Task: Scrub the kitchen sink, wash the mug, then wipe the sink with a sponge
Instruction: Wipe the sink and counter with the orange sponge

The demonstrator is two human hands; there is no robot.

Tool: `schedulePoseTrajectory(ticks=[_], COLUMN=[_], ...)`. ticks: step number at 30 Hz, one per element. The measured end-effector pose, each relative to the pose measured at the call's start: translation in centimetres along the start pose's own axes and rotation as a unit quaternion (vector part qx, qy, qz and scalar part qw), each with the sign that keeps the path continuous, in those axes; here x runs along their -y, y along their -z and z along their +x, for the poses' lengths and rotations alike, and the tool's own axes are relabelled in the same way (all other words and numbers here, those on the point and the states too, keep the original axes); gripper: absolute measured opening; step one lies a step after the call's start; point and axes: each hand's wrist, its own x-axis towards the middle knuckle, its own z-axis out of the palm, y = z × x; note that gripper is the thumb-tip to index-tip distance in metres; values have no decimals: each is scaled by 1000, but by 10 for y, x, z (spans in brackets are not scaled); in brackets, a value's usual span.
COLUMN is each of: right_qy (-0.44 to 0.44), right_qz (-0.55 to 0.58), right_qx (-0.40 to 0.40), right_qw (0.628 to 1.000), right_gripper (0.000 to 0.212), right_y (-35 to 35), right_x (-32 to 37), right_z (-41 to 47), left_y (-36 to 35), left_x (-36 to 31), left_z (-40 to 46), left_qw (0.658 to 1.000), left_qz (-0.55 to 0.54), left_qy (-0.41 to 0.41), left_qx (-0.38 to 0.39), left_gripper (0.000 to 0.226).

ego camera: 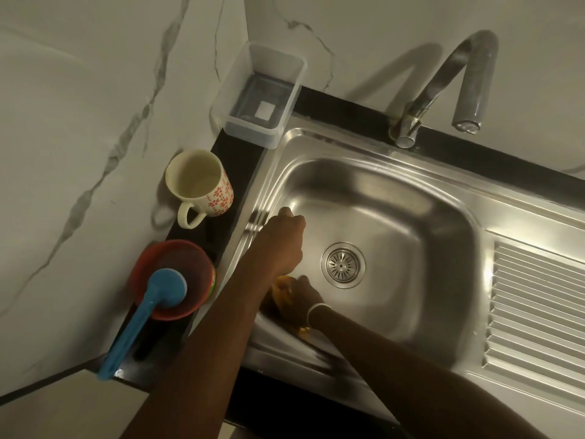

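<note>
The steel sink (395,198) fills the middle of the view, its drain (342,264) at the bottom of the basin. My right hand (305,296) is closed on a yellow-orange sponge (281,290), pressing it against the basin's near-left wall; my left forearm partly hides the sponge. Above it, my left hand (283,236) is curled into a fist against the basin's left wall and shows nothing in it. A cream mug (198,185) with a red flower pattern stands upright on the black counter strip left of the sink.
A blue long-handled brush (148,315) lies across a red bowl (158,258) on the counter at left. A clear plastic box (259,96) stands at the back-left corner. The faucet (459,83) arches over the back rim. The ribbed drainboard (538,312) lies to the right.
</note>
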Motion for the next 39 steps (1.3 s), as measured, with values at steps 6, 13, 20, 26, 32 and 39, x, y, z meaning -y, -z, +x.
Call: schedulePoseTrajectory(ticks=[6, 13, 20, 26, 32, 39], right_qy=[22, 11, 21, -52, -130, -203], right_qz=[169, 174, -17, -259, -354, -50], right_qx=[78, 200, 210, 199, 33, -226], right_qw=[982, 964, 977, 944, 926, 951], right_gripper=[19, 67, 65, 38, 32, 30], right_y=[4, 22, 37, 59, 66, 147], right_x=[23, 23, -40, -115, -160, -167], right_z=[25, -29, -73, -100, -89, -54], left_y=[-2, 2, -6, -18, -28, -27], left_x=[1, -8, -19, -26, -28, -32], left_z=[2, 4, 3, 6, 8, 15], left_qw=[1000, 999, 997, 995, 992, 989], left_qz=[-12, -13, 3, 13, 32, 37], left_qy=[-6, -7, 4, 5, 11, 9], left_qx=[12, 40, 79, 102, 124, 144], left_gripper=[56, 54, 48, 42, 41, 42])
